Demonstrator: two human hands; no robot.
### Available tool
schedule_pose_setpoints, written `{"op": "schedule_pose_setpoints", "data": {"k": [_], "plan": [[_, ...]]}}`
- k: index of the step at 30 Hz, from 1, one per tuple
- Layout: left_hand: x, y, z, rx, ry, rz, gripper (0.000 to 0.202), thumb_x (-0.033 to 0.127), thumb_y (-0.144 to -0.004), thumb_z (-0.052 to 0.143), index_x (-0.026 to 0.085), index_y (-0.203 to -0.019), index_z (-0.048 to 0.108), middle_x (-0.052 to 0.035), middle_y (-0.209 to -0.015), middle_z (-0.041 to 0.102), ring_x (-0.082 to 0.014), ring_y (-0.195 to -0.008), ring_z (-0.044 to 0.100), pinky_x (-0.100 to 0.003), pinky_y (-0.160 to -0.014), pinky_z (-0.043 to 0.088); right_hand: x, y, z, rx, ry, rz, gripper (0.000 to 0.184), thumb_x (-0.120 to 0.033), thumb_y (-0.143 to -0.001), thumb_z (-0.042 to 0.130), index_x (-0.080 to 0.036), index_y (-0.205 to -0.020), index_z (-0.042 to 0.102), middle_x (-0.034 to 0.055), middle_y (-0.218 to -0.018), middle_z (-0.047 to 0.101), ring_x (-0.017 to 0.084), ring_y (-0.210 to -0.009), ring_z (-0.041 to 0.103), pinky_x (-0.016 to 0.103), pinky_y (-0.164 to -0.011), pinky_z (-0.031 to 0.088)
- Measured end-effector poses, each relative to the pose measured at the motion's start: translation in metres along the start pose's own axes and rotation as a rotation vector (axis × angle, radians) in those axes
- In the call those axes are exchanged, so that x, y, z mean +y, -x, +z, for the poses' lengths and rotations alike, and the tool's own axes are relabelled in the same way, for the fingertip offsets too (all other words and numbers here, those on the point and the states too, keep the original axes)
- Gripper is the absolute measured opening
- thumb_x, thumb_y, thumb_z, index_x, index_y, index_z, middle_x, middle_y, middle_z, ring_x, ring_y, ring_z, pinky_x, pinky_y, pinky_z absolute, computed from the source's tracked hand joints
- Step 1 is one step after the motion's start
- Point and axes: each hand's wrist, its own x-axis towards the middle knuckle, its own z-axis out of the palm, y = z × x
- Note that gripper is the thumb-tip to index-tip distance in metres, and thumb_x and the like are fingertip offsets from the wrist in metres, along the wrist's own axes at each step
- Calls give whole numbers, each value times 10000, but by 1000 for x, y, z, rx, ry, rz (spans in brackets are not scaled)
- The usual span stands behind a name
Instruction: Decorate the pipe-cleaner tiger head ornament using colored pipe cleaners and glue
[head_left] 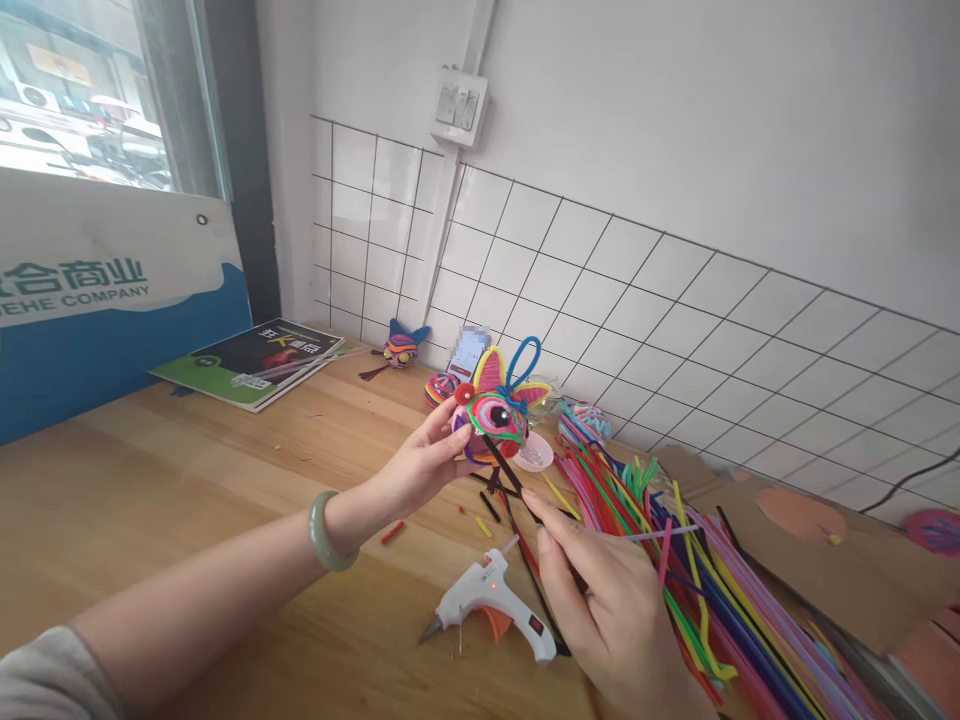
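My left hand (435, 445) is closed around a colourful pipe-cleaner animal head (495, 412), raised above the table. The head has pointed pink and yellow ears, a large black-centred eye, red balls and a blue loop on top. A dark tassel hangs below it. My right hand (611, 600) grips a slim black tool (504, 464), whose exact kind I cannot make out. Its tip meets the lower front of the head, or lies just before it. Beneath the hands, a white glue gun (487, 590) rests on its stand with a small red light showing.
Bundles of coloured pipe cleaners (720, 600) spread over the right side, beside brown cardboard (817, 550). A finished-looking animal head (401, 345), a phone (469, 352) and a small pink dish (534, 452) stand behind. Magazines (251, 362) lie left; a wire grid (585, 270) lines the wall.
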Motion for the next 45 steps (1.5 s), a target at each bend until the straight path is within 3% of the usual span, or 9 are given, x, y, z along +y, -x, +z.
{"op": "schedule_pose_setpoints", "data": {"k": [6, 12, 18, 27, 33, 41, 45], "plan": [[-4, 2, -1, -53, -21, 38, 491, 255, -857, 647, 299, -1325, 505, -67, -1306, 569, -259, -1154, 577, -445, -974, 462, 0, 3, 1, 1, 21, 10, 330, -66, -912, 472, -44, -1214, 602, 36, -641, 679, 127, -492, 605, 260, -467, 445], [-9, 2, -4, -48, 9, 15, 379, 314, -931, 542, 315, -1310, 540, -57, -1264, 612, -197, -1077, 597, -360, -904, 499, -2, 2, 6, 5, 6, -13, 354, -61, -909, 468, -90, -1245, 577, 79, -827, 747, 141, -577, 671, 264, -535, 509], [-9, 4, 1, -3, -2, -11, 390, 326, -920, 556, 295, -1308, 551, -69, -1235, 630, -186, -1035, 599, -314, -846, 513, -2, 0, 9, -16, 11, -16, 331, -68, -915, 449, -40, -1210, 598, 38, -594, 656, 151, -486, 621, 275, -536, 535], [-9, 7, 8, 75, 11, -46, 357, 334, -849, 655, 282, -1202, 633, -62, -1344, 570, -196, -1012, 605, -338, -844, 512, -5, -4, 10, -22, 48, -54, 319, -64, -921, 431, -28, -1183, 609, 34, -576, 650, 152, -468, 616, 276, -577, 570], [-9, 8, 10, 107, 12, -56, 318, 301, -844, 661, 262, -1157, 628, -50, -1130, 646, -194, -963, 621, -361, -816, 533, -5, -4, 12, -10, 51, -66, 301, -51, -912, 440, -9, -1152, 617, 49, -602, 657, 157, -489, 629, 286, -588, 573], [-6, 9, 14, 77, -9, -62, 341, 322, -869, 618, 233, -1196, 575, -87, -1145, 660, -230, -971, 655, -381, -807, 545, -5, -5, 15, -36, 2, -49, 326, -67, -921, 458, -58, -1220, 587, 38, -625, 674, 155, -501, 625, 275, -532, 523], [-3, 10, 17, 118, -18, -99, 354, 333, -861, 622, 228, -1195, 574, -93, -1111, 679, -232, -924, 678, -339, -730, 554, -5, -4, 17, -61, 16, -59, 350, -70, -926, 458, -79, -1260, 566, 32, -631, 672, 147, -491, 607, 270, -506, 489]]}}
